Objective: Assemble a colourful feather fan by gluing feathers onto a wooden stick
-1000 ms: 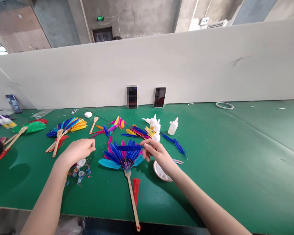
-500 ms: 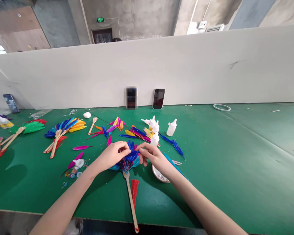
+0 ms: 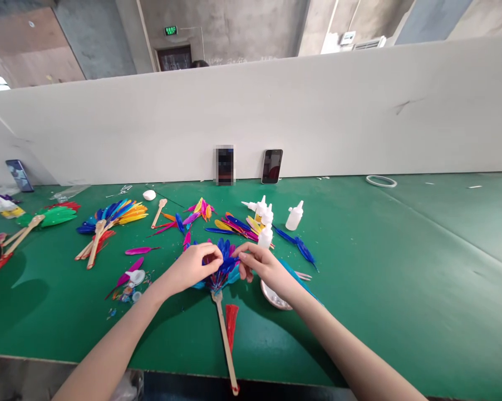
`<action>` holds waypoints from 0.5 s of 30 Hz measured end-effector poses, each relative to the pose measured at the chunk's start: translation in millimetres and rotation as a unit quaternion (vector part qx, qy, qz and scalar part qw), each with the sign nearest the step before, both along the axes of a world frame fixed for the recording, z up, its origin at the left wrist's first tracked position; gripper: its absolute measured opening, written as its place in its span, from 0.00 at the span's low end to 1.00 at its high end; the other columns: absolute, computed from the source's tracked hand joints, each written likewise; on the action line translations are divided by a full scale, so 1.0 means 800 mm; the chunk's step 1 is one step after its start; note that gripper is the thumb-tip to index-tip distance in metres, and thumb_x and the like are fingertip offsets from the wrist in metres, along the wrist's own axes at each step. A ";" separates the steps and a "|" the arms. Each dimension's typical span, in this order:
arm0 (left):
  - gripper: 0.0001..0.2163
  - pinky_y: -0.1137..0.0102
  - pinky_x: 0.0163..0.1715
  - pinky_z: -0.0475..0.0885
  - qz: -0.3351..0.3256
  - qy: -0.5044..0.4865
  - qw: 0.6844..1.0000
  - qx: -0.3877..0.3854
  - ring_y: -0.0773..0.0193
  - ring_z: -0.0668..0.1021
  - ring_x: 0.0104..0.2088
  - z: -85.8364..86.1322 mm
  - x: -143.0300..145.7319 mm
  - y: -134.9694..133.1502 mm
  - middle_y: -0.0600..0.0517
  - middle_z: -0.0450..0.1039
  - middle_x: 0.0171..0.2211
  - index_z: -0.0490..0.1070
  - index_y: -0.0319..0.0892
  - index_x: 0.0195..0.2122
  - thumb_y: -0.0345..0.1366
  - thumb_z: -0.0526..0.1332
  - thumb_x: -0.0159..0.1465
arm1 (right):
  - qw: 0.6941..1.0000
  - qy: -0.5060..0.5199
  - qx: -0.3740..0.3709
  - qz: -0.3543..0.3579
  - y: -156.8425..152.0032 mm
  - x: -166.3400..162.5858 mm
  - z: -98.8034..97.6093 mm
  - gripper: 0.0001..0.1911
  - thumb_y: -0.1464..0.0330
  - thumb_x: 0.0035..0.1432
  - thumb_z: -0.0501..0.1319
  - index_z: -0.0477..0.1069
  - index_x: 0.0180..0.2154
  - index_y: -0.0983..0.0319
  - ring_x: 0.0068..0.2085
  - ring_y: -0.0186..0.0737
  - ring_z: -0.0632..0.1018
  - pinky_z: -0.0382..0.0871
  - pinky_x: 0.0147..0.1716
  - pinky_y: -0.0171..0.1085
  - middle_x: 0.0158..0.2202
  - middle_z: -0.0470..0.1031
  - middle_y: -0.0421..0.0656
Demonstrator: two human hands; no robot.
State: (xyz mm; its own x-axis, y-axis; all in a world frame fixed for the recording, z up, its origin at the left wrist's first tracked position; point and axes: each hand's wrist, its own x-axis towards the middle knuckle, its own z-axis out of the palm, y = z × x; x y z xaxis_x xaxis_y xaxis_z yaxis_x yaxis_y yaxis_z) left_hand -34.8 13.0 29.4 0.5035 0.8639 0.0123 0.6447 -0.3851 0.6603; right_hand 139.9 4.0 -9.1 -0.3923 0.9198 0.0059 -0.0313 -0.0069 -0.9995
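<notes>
Blue, turquoise and magenta feathers spread from the top of a feather fan (image 3: 225,270), whose wooden handle points toward me over the table edge. My left hand (image 3: 198,262) is closed in a pinch at the fan's upper left, on a blue feather. At its upper right, the thumb and index finger of my right hand (image 3: 259,262) pinch blue feather too; the exact tips are partly hidden. A red tassel (image 3: 231,323) lies beside the handle. Close to my right forearm sits a small bowl (image 3: 274,298), partly covered by it.
White squeeze bottles (image 3: 265,236) and another bottle (image 3: 293,216) stand behind my right hand. Loose feathers (image 3: 234,223) lie behind the fan. Finished-looking fans (image 3: 109,220) and sequins with a small funnel (image 3: 134,277) are leftward. Two phones (image 3: 271,166) lean on the white partition (image 3: 338,117).
Both hands stay at the fan's feathers, almost still. The left fingertips have shifted very slightly, and the whole view has moved a little.
</notes>
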 end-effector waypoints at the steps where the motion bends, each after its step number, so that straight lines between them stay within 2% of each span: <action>1: 0.07 0.74 0.29 0.61 -0.002 0.005 1.000 0.008 0.69 0.66 0.26 0.000 0.001 -0.001 0.56 0.63 0.24 0.63 0.41 0.23 0.34 0.51 0.56 | 1.000 -0.001 0.001 0.004 0.000 -0.001 0.000 0.13 0.58 0.51 0.53 0.62 0.31 0.62 0.19 0.29 0.65 0.59 0.21 0.32 0.16 0.65 0.35; 5: 0.06 0.74 0.27 0.60 -0.002 0.022 0.999 0.034 0.69 0.65 0.25 -0.004 -0.001 0.002 0.56 0.61 0.23 0.61 0.41 0.22 0.33 0.50 0.55 | 1.000 0.002 0.006 0.007 -0.001 0.000 -0.001 0.13 0.59 0.52 0.53 0.61 0.35 0.62 0.18 0.29 0.65 0.60 0.21 0.32 0.16 0.65 0.33; 9: 0.06 0.74 0.27 0.60 0.025 0.033 0.998 0.046 0.68 0.65 0.25 -0.006 -0.009 0.009 0.56 0.62 0.23 0.61 0.41 0.22 0.33 0.50 0.55 | 1.000 0.006 0.003 -0.020 -0.001 0.004 0.001 0.12 0.61 0.52 0.52 0.59 0.37 0.61 0.18 0.29 0.64 0.58 0.20 0.31 0.15 0.63 0.32; 15: 0.09 0.74 0.24 0.58 0.070 0.056 0.994 0.061 0.69 0.64 0.22 0.004 -0.016 0.011 0.57 0.59 0.21 0.55 0.42 0.21 0.34 0.46 0.58 | 0.999 0.018 -0.001 -0.033 -0.001 0.007 0.007 0.10 0.62 0.52 0.52 0.60 0.36 0.60 0.18 0.30 0.64 0.58 0.20 0.32 0.14 0.63 0.32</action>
State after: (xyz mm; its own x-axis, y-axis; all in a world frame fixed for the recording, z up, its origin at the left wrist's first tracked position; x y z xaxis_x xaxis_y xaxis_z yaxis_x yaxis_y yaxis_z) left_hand -47.9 21.6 32.6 0.3829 0.9210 0.0720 0.7644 -0.3597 0.5351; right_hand 145.6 3.5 -3.5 -0.3309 0.9435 0.0176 -0.0669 -0.0048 -0.9977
